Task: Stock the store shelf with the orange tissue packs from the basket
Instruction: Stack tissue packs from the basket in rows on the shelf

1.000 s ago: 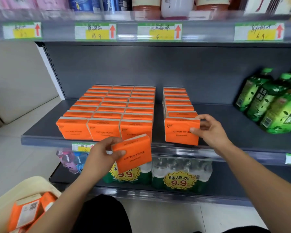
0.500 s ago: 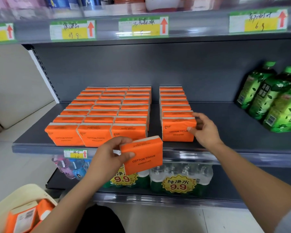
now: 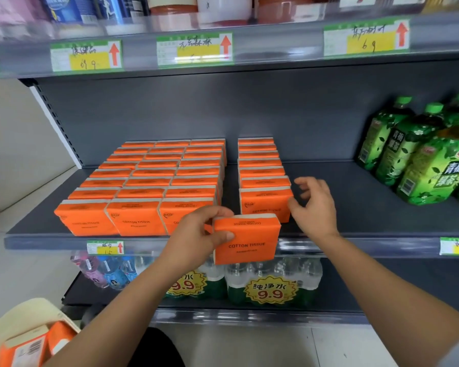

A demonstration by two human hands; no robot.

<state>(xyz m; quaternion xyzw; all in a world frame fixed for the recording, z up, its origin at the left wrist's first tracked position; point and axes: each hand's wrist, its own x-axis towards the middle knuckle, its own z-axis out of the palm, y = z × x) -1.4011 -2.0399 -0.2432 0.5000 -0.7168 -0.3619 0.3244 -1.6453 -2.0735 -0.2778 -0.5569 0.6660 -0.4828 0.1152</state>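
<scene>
While the left hand [image 3: 196, 234] is gripping an orange tissue pack [image 3: 247, 241] by its left end, the person is holding it upright just in front of the shelf [image 3: 368, 207] edge, before the lone right-hand row of packs [image 3: 263, 181]. The right hand [image 3: 313, 205] is hovering, fingers loosely spread, beside that row's front pack; whether they are touching cannot be told. Spare packs [image 3: 24, 350] are lying in the basket [image 3: 19, 316] at lower left.

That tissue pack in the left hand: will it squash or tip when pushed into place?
Probably light: the left hand holds the tissue pack by one edge. Likely soft yet boxy; shelved packs stand upright, so tipping seems unlikely.
</scene>
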